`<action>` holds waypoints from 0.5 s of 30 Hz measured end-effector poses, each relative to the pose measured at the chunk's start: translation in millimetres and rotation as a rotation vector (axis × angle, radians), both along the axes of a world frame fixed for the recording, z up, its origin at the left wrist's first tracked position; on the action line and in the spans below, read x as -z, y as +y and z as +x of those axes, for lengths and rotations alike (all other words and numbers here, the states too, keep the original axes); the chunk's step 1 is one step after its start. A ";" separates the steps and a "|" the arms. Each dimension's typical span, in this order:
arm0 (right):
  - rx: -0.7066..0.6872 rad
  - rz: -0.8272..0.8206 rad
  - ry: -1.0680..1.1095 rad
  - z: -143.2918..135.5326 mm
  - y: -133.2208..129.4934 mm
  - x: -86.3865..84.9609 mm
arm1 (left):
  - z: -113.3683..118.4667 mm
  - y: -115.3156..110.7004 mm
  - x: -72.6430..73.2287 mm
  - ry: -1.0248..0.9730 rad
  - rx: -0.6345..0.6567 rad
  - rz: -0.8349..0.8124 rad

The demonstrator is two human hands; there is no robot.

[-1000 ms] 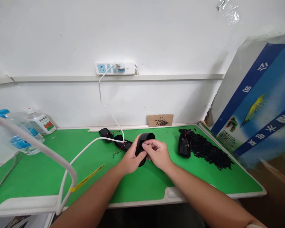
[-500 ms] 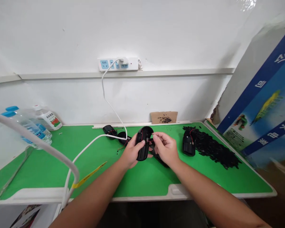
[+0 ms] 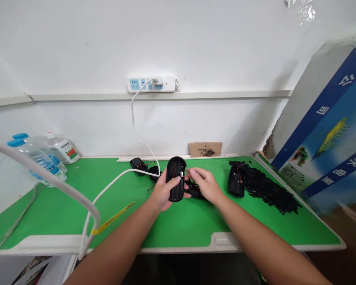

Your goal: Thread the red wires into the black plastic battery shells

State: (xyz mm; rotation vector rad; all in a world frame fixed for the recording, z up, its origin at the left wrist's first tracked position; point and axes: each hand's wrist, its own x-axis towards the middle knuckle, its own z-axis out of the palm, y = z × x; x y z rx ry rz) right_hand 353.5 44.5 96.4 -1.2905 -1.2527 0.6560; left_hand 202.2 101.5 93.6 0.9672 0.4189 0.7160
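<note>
My left hand (image 3: 162,193) is wrapped round a black plastic housing (image 3: 176,192), its hollow side facing me. Inside the housing, a red wire and a small pale part show near its right edge. Close by on the right, the thumb and fingertips of my right hand (image 3: 207,184) are pinched together on a thin red wire (image 3: 185,176) that runs out from the housing. Beneath and between the hands lie more black parts (image 3: 195,190), partly hidden by my fingers.
Black housings with wires (image 3: 139,166) lie behind my left hand. On the right, another housing (image 3: 236,184) sits beside a pile of black strips (image 3: 269,188). Small dark pieces lie on cardboard (image 3: 192,149). A white cable (image 3: 106,186) crosses the left; bottles (image 3: 63,149) stand beyond.
The housing has turned more upright, with its hollow side more toward me. My right hand has shifted slightly, still close to the housing's right edge. The camera view has moved a little.
</note>
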 end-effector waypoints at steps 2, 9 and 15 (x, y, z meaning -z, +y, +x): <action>-0.049 0.000 -0.026 1.4 -1.3 -2.4 | -0.1 1.2 -0.6 0.007 -0.026 0.011; -0.049 0.076 0.122 9.8 -2.9 -2.0 | 0.9 5.6 -3.9 0.048 -0.136 0.005; -0.103 0.256 0.110 3.0 -13.9 -5.8 | 0.7 3.9 0.0 0.132 -0.081 0.050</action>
